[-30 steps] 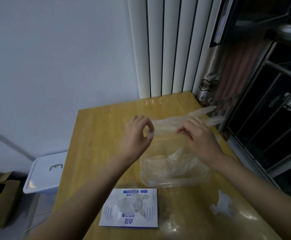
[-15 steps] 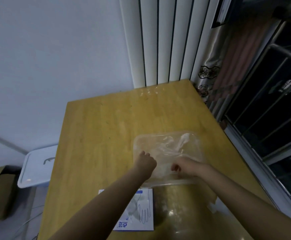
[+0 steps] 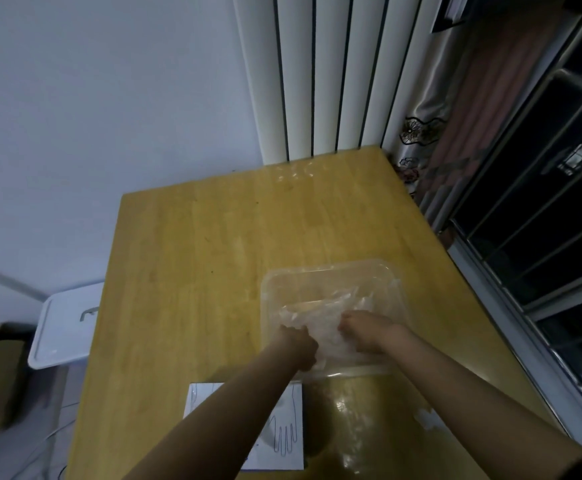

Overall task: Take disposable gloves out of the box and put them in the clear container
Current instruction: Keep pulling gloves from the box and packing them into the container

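The clear container (image 3: 331, 271) sits on the wooden table (image 3: 213, 258), right of centre. Crumpled clear disposable gloves (image 3: 324, 313) lie inside it. Both my hands reach into its near side: my left hand (image 3: 298, 342) and my right hand (image 3: 364, 327), fingers curled down into the gloves. Their fingertips are hidden by the plastic, so I cannot tell whether they grip it. The white glove box (image 3: 279, 434) with blue hand drawings lies flat near the front edge, partly under my left forearm.
A scrap of clear plastic (image 3: 428, 419) lies on the table right of the box. A white lidded bin (image 3: 64, 323) stands on the floor at left beside cardboard. A radiator, a curtain and a dark window border the table's far and right sides.
A second ago both hands held a glove stretched above the container. They have since come down into it with the glove, and the camera has tilted and shifted.
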`<action>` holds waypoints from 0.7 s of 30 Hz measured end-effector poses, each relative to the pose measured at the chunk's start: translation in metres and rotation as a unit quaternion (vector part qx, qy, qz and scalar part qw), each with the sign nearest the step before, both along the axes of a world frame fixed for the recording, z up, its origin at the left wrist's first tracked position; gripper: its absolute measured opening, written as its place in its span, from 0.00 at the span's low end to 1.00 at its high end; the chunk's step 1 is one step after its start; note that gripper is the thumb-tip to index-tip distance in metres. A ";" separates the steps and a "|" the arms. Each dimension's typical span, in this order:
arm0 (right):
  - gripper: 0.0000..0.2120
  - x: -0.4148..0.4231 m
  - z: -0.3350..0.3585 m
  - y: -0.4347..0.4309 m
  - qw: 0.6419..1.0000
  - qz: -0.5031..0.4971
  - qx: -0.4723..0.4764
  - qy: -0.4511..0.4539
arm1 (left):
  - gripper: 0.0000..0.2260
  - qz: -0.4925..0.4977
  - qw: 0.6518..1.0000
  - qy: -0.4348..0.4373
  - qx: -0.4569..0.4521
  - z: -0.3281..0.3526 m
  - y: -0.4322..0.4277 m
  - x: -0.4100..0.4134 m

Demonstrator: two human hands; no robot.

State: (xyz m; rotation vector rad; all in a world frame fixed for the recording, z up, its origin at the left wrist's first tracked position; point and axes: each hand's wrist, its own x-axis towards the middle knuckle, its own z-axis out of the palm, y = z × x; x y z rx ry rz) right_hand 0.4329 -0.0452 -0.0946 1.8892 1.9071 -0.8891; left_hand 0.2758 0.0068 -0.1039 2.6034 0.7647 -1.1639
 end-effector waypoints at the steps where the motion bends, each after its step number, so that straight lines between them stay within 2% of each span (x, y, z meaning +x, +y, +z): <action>1: 0.19 0.001 -0.003 0.002 1.000 0.006 -0.008 -0.006 | 0.19 0.003 1.000 0.010 -0.009 -0.002 0.001 0.001; 3: 0.17 0.002 -0.003 0.003 1.000 -0.003 -0.022 -0.007 | 0.18 0.003 1.000 0.015 -0.016 -0.003 0.003 0.003; 5: 0.14 0.000 0.005 0.002 0.999 -0.034 -0.002 0.003 | 0.16 0.005 1.000 -0.021 0.012 0.009 0.003 0.002; 8: 0.16 -0.012 0.030 -0.002 0.987 -0.100 0.122 0.040 | 0.17 0.036 0.979 -0.183 0.081 0.038 0.001 -0.005; 11: 0.13 -0.043 0.057 -0.009 0.941 -0.142 0.291 0.099 | 0.22 0.101 0.900 -0.404 0.126 0.067 0.001 -0.023; 14: 0.11 -0.081 0.079 -0.023 0.898 -0.139 0.379 0.177 | 0.19 0.131 0.824 -0.509 0.211 0.079 -0.003 -0.056; 16: 0.09 -0.103 0.083 -0.035 0.896 -0.062 0.380 0.220 | 0.18 0.197 0.806 -0.506 0.236 0.075 -0.008 -0.083; 18: 0.08 -0.120 0.073 -0.045 0.903 0.041 0.365 0.225 | 0.16 0.283 0.805 -0.475 0.215 0.066 -0.013 -0.109; 21: 0.12 -0.137 0.050 -0.057 0.931 0.126 0.299 0.167 | 0.15 0.353 0.843 -0.368 0.171 0.046 -0.022 -0.146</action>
